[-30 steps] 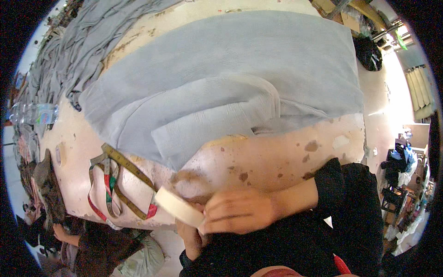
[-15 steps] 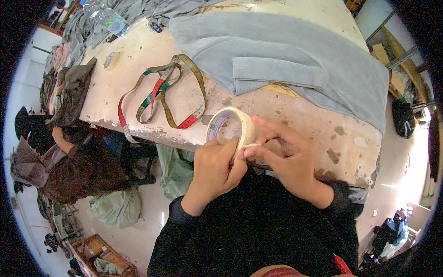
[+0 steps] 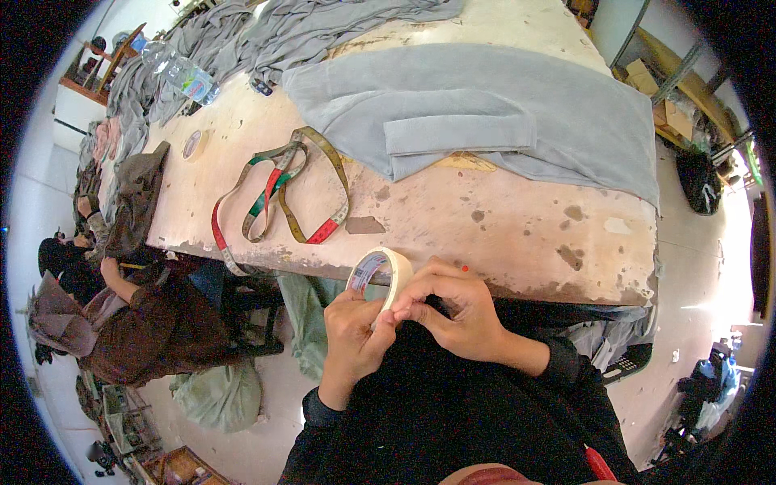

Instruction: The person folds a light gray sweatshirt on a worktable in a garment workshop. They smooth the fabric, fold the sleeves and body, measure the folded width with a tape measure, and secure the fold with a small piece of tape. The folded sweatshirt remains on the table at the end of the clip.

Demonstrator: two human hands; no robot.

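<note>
A wide roll of cream masking tape (image 3: 401,273) stands on its edge in my hands, in front of the table's near edge. My left hand (image 3: 349,335) grips its lower left rim, with fingers inside the ring and the thumb outside. At the roll's lower right edge my right hand (image 3: 465,311) is closed in a pinch against the tape. Whether a loose tape end lies between those fingertips is hidden. Beyond the roll, a looped tape measure (image 3: 322,233) in red, green and olive lies on the table. Further back is a folded light grey garment (image 3: 574,133).
The worn table (image 3: 501,210) has chipped, stained paint. A second tape roll (image 3: 194,145), a plastic bottle (image 3: 196,86) and heaped grey cloth (image 3: 307,36) lie toward the far left. Another person (image 3: 153,335) works at the left side, near a green sack (image 3: 218,396).
The roll and both my hands have shifted left and down in the picture, away from the table edge. My right fingers have drawn in closer against the roll. The whole view has also shifted.
</note>
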